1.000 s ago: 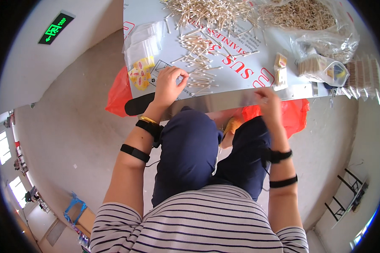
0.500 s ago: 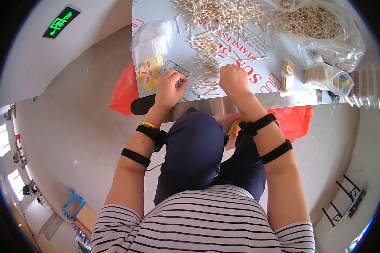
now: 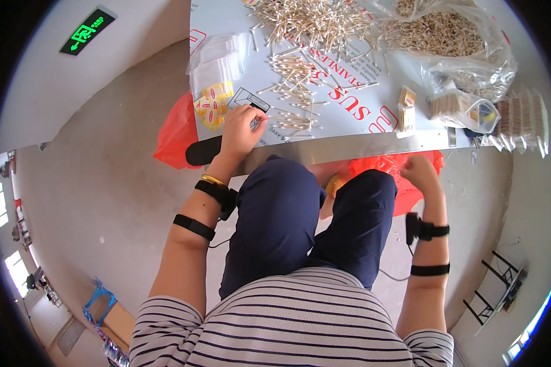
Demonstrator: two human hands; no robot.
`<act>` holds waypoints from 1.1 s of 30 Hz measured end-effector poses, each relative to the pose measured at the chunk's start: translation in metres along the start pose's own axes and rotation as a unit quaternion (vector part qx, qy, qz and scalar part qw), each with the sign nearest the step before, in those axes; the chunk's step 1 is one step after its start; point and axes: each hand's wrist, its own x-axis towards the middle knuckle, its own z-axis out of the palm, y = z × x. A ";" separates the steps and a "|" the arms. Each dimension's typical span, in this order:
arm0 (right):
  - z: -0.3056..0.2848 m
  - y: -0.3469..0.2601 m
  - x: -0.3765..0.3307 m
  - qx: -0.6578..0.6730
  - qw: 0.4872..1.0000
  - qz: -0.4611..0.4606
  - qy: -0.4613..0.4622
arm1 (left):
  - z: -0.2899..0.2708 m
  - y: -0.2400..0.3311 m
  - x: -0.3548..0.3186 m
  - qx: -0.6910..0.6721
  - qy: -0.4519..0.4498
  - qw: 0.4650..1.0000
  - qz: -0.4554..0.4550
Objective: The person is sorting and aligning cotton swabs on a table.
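My left hand (image 3: 241,131) rests on the near edge of the white table (image 3: 349,144), its fingers curled on a small clear bag (image 3: 251,101). Loose cotton swabs (image 3: 295,120) lie just to its right, and a large heap of swabs (image 3: 315,24) sits farther back. My right hand (image 3: 419,172) hangs below the table edge over a red plastic bag (image 3: 386,166), fingers curled, with nothing visible in it. A stack of empty clear bags (image 3: 217,56) and small yellow-red packets (image 3: 210,107) lie to the left of my left hand.
A big plastic sack of swabs (image 3: 450,33) stands at the back right, with small packed bundles (image 3: 405,110) and rows of filled packs (image 3: 521,119) near it. Another red bag (image 3: 174,131) and a black object (image 3: 202,150) lie under the table's left end.
My right hand has left the swabs on the table and dropped below its edge to the red bag. My left hand has stayed on the small clear bag.
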 end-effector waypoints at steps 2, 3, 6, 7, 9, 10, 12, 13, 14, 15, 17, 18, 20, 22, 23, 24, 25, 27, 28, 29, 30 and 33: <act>0.019 0.083 -0.029 -0.071 0.990 0.118 -0.007 | 0.006 0.002 0.005 -0.061 -0.006 0.998 -0.029; 0.024 0.085 -0.036 -0.071 0.991 0.116 -0.009 | 0.005 0.001 0.004 -0.059 -0.007 0.998 -0.032; 0.042 0.073 -0.038 0.005 0.969 0.165 0.183 | 0.007 -0.002 0.009 -0.039 0.000 0.999 -0.005; 0.049 0.036 -0.032 0.063 0.969 0.056 0.231 | 0.006 -0.001 0.011 -0.036 -0.002 0.999 -0.009; 0.058 -0.047 -0.012 0.139 0.965 -0.046 0.217 | 0.007 0.003 0.018 -0.028 0.012 1.000 0.007; 0.066 -0.078 -0.001 0.202 0.948 -0.121 0.215 | 0.009 0.005 0.023 -0.025 0.011 1.000 0.009; 0.060 -0.141 0.024 0.167 0.943 -0.208 0.199 | 0.009 0.003 0.027 -0.004 0.003 1.000 0.010; 0.058 -0.162 0.037 0.142 0.936 -0.237 0.218 | 0.012 0.003 0.032 0.011 -0.005 1.000 0.017; 0.057 -0.177 0.052 0.123 0.929 -0.267 0.225 | 0.014 0.004 0.036 0.021 -0.016 1.000 0.011; 0.057 -0.188 0.066 0.105 0.920 -0.298 0.231 | 0.015 0.002 0.038 0.024 -0.017 1.000 0.009; 0.048 -0.202 0.084 0.046 0.922 -0.321 0.213 | 0.016 -0.001 0.040 0.035 -0.030 0.998 0.048; 0.046 -0.204 0.091 -0.014 0.919 -0.340 0.197 | 0.018 -0.002 0.040 0.035 -0.031 0.998 0.047; 0.043 -0.205 0.101 -0.051 0.915 -0.351 0.192 | 0.020 -0.004 0.040 0.038 -0.049 0.997 0.054; 0.042 -0.198 0.109 -0.089 0.910 -0.359 0.186 | 0.023 -0.003 0.041 0.032 -0.051 0.997 0.048; 0.040 -0.193 0.112 -0.095 0.898 -0.378 0.203 | 0.025 -0.002 0.041 0.026 -0.053 0.997 0.043; 0.037 -0.193 0.112 -0.100 0.885 -0.399 0.218 | 0.024 -0.001 0.040 0.025 -0.054 0.997 0.041; 0.035 -0.192 0.109 -0.099 0.886 -0.399 0.216 | 0.024 0.000 0.039 0.026 -0.060 0.997 0.042; 0.031 -0.189 0.095 -0.013 0.899 -0.367 0.239 | 0.023 0.000 0.038 0.028 -0.065 0.997 0.041; 0.036 -0.186 0.088 -0.001 0.900 -0.364 0.240 | 0.025 0.000 0.038 0.023 -0.071 0.996 0.040; 0.043 -0.185 0.079 -0.001 0.900 -0.366 0.239 | 0.026 -0.001 0.037 0.020 -0.078 0.996 0.040; 0.051 -0.184 0.069 -0.014 0.906 -0.369 0.206 | 0.027 0.001 0.037 0.018 -0.078 0.996 0.040; 0.078 -0.184 0.052 -0.017 0.913 -0.369 0.173 | 0.030 0.009 0.034 0.011 -0.086 0.995 0.045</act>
